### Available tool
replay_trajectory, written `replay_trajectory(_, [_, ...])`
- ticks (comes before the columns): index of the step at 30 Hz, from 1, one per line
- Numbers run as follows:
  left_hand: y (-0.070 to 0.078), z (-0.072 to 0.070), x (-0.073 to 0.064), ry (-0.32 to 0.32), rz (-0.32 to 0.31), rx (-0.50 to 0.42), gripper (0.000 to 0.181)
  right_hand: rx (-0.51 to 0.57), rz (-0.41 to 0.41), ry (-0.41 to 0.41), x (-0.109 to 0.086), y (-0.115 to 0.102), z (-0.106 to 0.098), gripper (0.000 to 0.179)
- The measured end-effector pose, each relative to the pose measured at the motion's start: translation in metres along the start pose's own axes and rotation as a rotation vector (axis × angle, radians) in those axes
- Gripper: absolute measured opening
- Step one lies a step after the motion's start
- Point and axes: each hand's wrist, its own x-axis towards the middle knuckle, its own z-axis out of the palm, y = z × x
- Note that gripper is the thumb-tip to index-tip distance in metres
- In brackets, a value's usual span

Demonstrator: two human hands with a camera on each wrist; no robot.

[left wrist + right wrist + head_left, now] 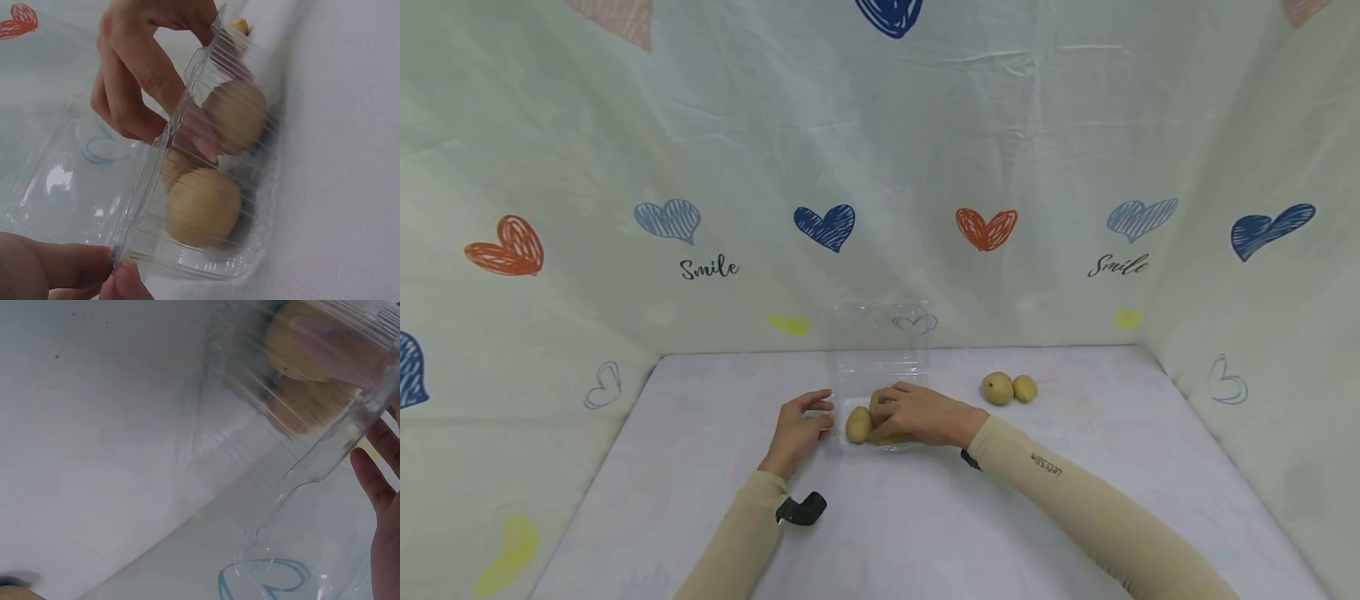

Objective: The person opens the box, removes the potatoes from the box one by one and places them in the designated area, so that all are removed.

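A clear plastic clamshell box (147, 234) stands in front of me with its lid (880, 333) raised at the back. My left hand (801, 429) is at the box's left side; in the left wrist view its thumb and finger pinch the rim. My right hand (917, 415) reaches into the box from the right. Its fingers and thumb hold a yellow-brown potato (240, 119) inside, seen through the ribbed wall. Another potato (859, 425) lies in the left part of the box, and one more (178, 170) shows partly behind it.
Two more potatoes, a larger one (997, 388) and a smaller one (1026, 388), lie on the white-covered table (895, 517) to the right of the box. A white curtain (887, 142) with printed hearts rises behind the table and along both sides.
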Motion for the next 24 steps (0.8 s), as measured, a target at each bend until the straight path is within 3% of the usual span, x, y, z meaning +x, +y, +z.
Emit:
replay_trajectory(13, [0.0007, -0.0011, -0.0012, -0.008, 0.013, 0.012, 0.048, -0.236, -0.034, -0.021, 0.0032, -0.0058, -0.0044, 0.032])
replay_trajectory(24, [-0.0003, -0.0006, -0.0003, -0.006, 0.005, 0.014, 0.048, -0.333, -0.077, -0.005, 0.0042, -0.0067, -0.006, 0.024])
